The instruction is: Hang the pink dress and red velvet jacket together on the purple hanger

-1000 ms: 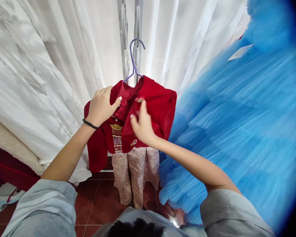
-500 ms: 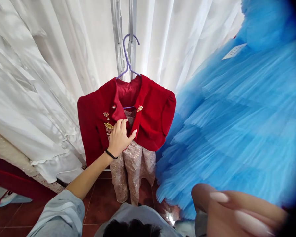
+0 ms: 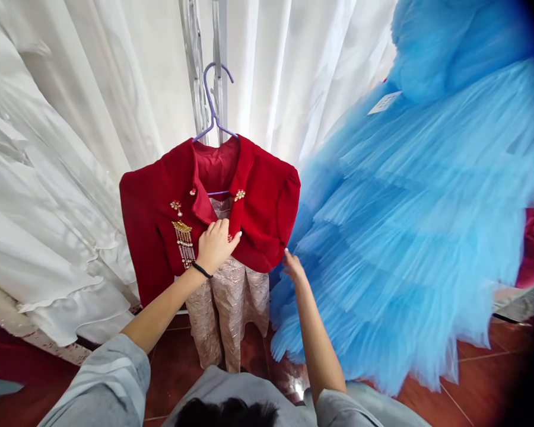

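A red velvet jacket (image 3: 267,196) with beaded flower brooches and a gold tasselled pin (image 3: 183,240) hangs on a purple hanger (image 3: 213,107). Under it hangs a pale pink, shiny textured garment (image 3: 226,290). My left hand (image 3: 216,246), a black band at its wrist, is closed on the jacket's front edge, below the collar opening. My right hand (image 3: 295,267) is at the lower edge of the sleeve on the right, fingers apart, one fingertip at the fabric. I see no grip on the cloth there.
A layered blue tulle gown (image 3: 404,225) with a white tag (image 3: 385,102) fills the right side. White draped fabric (image 3: 48,178) hangs at the left and behind, around a metal rack post (image 3: 220,47). Red-brown tiles (image 3: 173,367) cover the floor.
My right hand has gone from close before the camera at lower right to the jacket's right sleeve. My left hand stays on the front edge. The view has shifted right.
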Action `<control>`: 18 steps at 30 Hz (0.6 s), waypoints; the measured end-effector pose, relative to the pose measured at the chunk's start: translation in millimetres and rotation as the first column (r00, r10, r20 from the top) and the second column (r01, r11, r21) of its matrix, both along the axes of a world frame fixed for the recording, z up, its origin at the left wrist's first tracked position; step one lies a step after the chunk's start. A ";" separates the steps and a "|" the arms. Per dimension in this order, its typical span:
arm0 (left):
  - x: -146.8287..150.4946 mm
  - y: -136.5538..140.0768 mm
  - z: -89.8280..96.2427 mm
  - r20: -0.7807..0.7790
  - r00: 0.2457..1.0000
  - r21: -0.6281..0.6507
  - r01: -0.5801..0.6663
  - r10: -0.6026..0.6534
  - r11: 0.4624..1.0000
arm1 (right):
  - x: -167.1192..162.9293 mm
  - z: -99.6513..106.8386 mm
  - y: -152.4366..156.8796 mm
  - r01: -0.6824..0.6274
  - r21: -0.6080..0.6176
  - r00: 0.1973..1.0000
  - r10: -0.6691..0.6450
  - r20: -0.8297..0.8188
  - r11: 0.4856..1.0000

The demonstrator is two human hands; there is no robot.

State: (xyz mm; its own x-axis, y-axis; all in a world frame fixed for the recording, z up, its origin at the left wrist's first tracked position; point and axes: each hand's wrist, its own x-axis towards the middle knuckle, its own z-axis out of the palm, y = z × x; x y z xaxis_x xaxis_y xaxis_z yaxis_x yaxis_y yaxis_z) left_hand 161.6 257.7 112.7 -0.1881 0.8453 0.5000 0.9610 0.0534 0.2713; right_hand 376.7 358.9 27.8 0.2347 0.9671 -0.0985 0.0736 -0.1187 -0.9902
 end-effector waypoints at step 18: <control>-77.0 -43.7 134.6 0.243 0.846 0.345 0.381 -0.474 0.858 | -32.5 -103.0 -19.2 -0.490 -0.251 0.738 0.550 0.390 0.835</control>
